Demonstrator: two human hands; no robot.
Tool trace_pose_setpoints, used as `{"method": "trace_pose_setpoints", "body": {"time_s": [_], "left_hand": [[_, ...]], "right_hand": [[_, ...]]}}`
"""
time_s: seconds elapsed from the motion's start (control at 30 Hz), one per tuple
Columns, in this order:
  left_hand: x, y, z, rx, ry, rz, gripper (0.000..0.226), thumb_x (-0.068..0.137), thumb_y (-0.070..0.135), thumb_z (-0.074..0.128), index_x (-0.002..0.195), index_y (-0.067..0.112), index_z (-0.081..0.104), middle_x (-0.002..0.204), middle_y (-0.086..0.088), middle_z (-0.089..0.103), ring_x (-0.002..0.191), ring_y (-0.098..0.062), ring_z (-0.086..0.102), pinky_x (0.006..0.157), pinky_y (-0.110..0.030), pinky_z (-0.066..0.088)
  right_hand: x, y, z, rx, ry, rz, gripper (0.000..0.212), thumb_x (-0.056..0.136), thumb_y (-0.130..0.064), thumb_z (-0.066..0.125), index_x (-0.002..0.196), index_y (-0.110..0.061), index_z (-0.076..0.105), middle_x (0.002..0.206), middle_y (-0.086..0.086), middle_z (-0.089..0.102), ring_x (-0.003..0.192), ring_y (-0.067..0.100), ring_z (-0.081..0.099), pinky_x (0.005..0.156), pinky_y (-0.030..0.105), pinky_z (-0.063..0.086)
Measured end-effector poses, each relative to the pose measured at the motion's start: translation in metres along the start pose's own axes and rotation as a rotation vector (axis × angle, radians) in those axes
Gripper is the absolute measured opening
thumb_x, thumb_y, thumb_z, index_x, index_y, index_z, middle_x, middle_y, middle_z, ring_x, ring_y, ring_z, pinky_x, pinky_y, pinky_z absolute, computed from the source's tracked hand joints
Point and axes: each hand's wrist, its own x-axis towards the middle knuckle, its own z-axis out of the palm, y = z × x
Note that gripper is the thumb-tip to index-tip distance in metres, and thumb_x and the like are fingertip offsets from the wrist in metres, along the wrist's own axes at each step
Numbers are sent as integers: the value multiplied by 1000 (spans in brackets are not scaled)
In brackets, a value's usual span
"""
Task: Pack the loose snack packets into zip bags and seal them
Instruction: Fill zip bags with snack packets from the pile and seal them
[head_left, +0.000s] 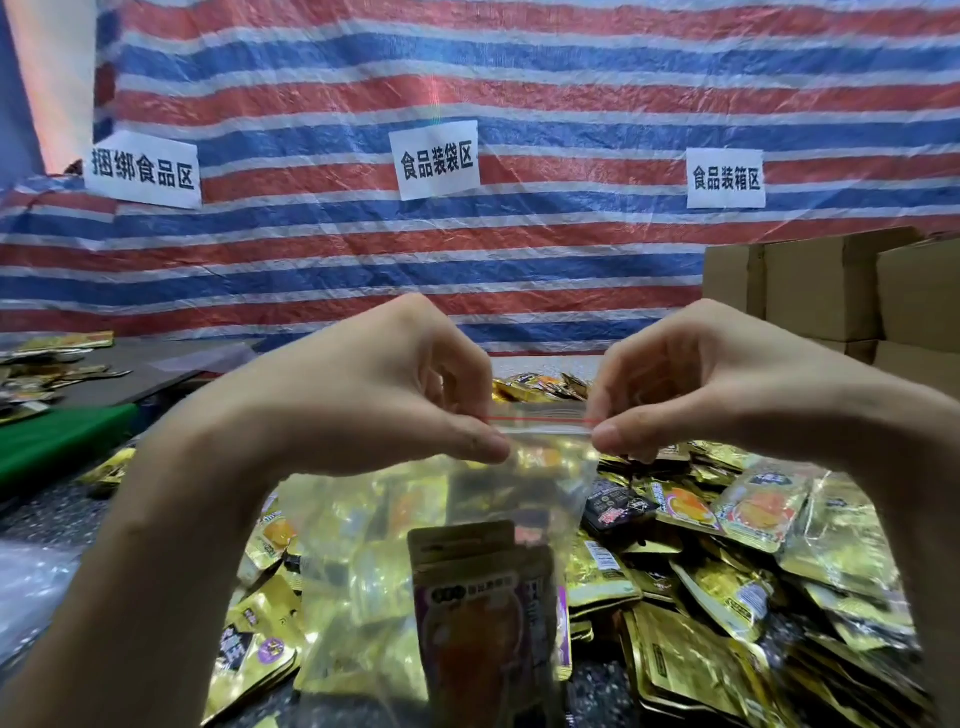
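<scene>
Both hands, left hand (395, 410) and right hand (691, 395), pinch the zip bag's (441, 571) red-lined top above the near packet pile (727, 571); uneven pressing could leave the seal gapped.

This is a makeshift food-packing station, more warehouse than shop. Behind my bench hangs a red, white and blue striped tarpaulin (519, 104). Three paper signs taped to it mark work zones: a food-bundling sign (143, 169) on the left, a food-bagging sign (438, 159) straight ahead and a food-boxing sign (725, 177) on the right. Plain cardboard cartons (826, 291) are stacked under that last one. Gold foil snack packets (727, 597) lie heaped loose across the dark speckled tabletop (52, 512). The clear zip bag (395, 519) I hold up has some packets inside.
</scene>
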Motion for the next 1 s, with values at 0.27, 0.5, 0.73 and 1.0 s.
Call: {"method": "trace_pose_setpoints", "body": {"time_s": [0.27,0.5,0.73,1.0], "left_hand": [[6,6,12,-88,-43,49,18,79,42,77,88,27,77,76,13,68,63,1,58,56,-13,44],[15,11,26,-50,25,112,8,81,20,75,73,18,75,60,3,60,50,-1,45,48,-13,34],[15,7,23,-137,91,183,6,82,15,79,76,14,77,62,2,66,56,1,51,52,-15,36],[9,1,12,-113,20,159,9,84,23,78,75,22,76,67,8,68,62,-3,58,59,-18,45]], "right_hand": [[10,-1,14,-41,47,-20,4,74,-11,72,70,-10,71,62,3,59,59,11,49,56,28,37],[12,-1,18,-64,36,-3,9,74,-14,70,77,-5,71,67,9,57,62,17,46,59,41,33],[9,-1,14,-83,64,-119,11,82,-5,78,77,-15,76,70,15,64,60,29,53,62,35,44],[8,-2,13,-101,106,-149,1,72,-19,74,72,-19,73,72,18,62,65,41,54,59,42,45]]}}
